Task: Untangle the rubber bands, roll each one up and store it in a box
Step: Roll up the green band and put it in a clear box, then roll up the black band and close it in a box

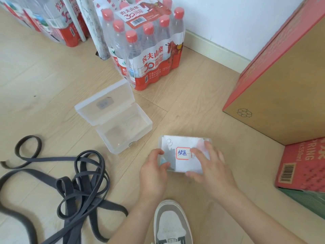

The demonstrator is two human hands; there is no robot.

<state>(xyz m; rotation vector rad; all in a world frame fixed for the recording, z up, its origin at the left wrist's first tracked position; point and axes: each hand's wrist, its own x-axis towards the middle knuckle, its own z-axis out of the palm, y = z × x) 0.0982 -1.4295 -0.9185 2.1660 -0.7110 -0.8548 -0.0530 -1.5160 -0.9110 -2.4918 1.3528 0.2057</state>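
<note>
Left hand (154,171) and right hand (211,166) hold labelled box (186,164), rubber bands (67,189) leftward.

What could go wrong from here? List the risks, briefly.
1. The grey bands lie knotted in one heap; pulling hard may tighten the tangle.
2. The left hand and right hand both grip the labelled box; if its lid pops suddenly, it may drop.
3. One strand lies close to the shoe; stepping on it could snag it.
</note>
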